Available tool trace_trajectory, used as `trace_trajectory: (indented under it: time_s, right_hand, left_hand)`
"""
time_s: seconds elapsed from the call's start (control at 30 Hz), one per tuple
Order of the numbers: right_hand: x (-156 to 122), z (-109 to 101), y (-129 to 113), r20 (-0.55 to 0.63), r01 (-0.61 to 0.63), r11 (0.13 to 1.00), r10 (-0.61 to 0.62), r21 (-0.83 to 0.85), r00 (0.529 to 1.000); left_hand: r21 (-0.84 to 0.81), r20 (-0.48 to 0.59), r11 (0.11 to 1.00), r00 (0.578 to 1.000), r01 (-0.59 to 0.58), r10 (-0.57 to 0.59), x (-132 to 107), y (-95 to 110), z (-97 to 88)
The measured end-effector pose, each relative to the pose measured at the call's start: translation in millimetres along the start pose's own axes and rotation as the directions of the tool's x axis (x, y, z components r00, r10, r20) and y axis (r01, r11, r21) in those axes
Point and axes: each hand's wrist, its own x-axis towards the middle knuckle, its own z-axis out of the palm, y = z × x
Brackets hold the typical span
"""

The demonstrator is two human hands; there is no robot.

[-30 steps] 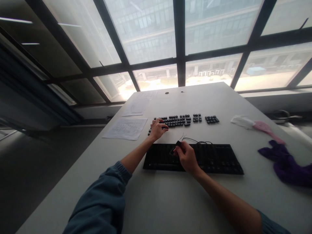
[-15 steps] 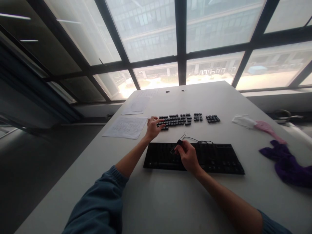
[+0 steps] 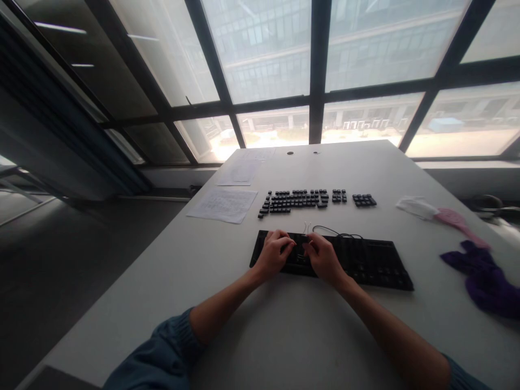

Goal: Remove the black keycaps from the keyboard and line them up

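Note:
A black keyboard (image 3: pixel 365 260) lies on the white table, many of its keycaps off. My right hand (image 3: pixel 325 260) is closed over its middle, pinching a wire keycap puller (image 3: pixel 305 227) whose thin pale prongs stick up past the fingers. Just left of it, my left hand (image 3: pixel 276 254) hovers over the keyboard's left half, thumb and fingers drawn together. Whatever is between those fingertips, if anything, is too small to make out. Beyond the keyboard, loose black keycaps (image 3: pixel 298 201) lie in rows and small blocks.
The keyboard's cable (image 3: pixel 325 230) loops behind it. Printed paper sheets (image 3: pixel 223 206) lie at the left. On the right are a white cloth (image 3: pixel 416 207), a pink item (image 3: pixel 450 218) and a purple cloth (image 3: pixel 483 281). Windows stand behind the table (image 3: pixel 260 336).
My left hand has come back from the keycap rows to the keyboard, beside my right hand. The right hand stays over the keyboard with the keycap puller. The view has shifted slightly left.

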Motion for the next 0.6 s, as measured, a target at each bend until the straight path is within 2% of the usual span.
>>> trace_trajectory:
  time_s: [0.2,0.33,0.43,0.6]
  right_hand:
    - [-2.0,2.0,-3.6,0.110,0.103,0.993,-0.096,-0.055,0.989]
    - [-4.7,1.0,-7.0,0.170,0.149,0.986,-0.136,-0.069,0.976]
    - [-5.7,1.2,-6.4,0.165,0.140,0.987,-0.125,-0.079,0.978]
    - [-6.0,4.0,-2.6,0.164,0.106,0.991,-0.092,-0.080,0.982]
  left_hand:
    - [-0.041,-0.025,0.999,0.999,0.024,-0.025,2.4,-5.0,1.3]
    - [-0.085,0.065,0.996,0.998,-0.003,0.009,3.6,-6.5,-3.0]
    - [-0.120,0.145,0.992,0.989,-0.024,0.042,4.5,-8.6,-5.2]
    - [-0.137,0.151,0.990,0.987,-0.029,0.050,3.2,-9.8,-4.8]
